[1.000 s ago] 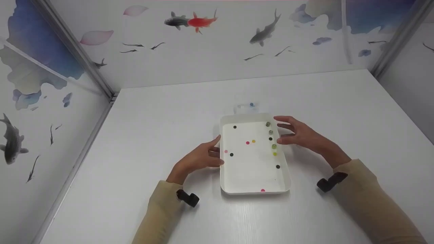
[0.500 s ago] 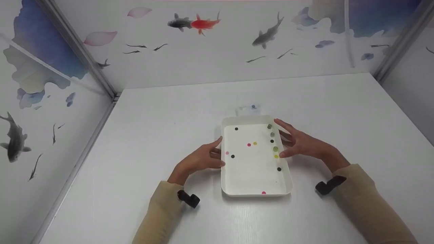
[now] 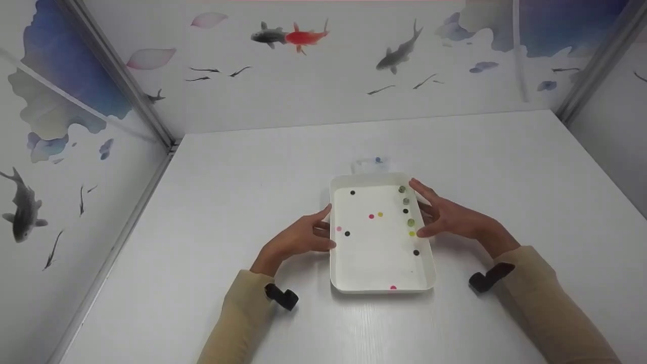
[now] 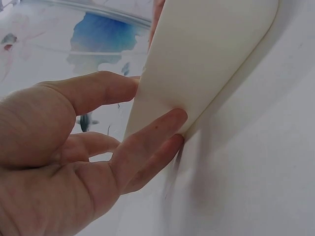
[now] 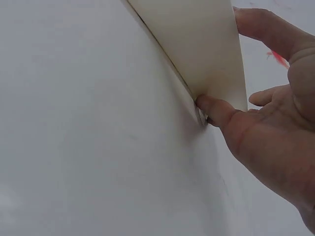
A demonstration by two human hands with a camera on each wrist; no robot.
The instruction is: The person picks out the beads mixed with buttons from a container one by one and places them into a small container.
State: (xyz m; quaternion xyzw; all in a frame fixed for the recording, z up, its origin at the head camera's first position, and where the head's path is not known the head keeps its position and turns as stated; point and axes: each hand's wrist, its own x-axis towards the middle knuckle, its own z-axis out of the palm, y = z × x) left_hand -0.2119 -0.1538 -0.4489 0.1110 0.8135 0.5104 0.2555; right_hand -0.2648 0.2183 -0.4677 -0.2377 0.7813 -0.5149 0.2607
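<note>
A shallow white tray [image 3: 376,263] lies lengthwise on the table, with small round beads scattered inside. Black, pink and yellow ones dot its floor, and several greenish beads [image 3: 411,222] line the right side. My left hand [image 3: 299,235] holds the tray's left wall, digits at the rim and fingertips [image 4: 177,118] against the outer side near the base. On the right wall, my right hand [image 3: 447,216] grips likewise: the thumb is over the rim, and a fingertip [image 5: 204,103] is at the bottom edge. Some fingers of both hands are hidden behind the walls.
Just behind the tray is a small clear plastic piece [image 3: 361,165] with a blue bead [image 3: 378,159] at it. White panels with printed fish [image 3: 397,55] close off the back and sides of the white table [image 3: 242,177].
My right hand has shifted along the tray's right wall toward me, its fingers spreading wider and its thumb lower on the rim. My left hand keeps its place; the beads lie as before.
</note>
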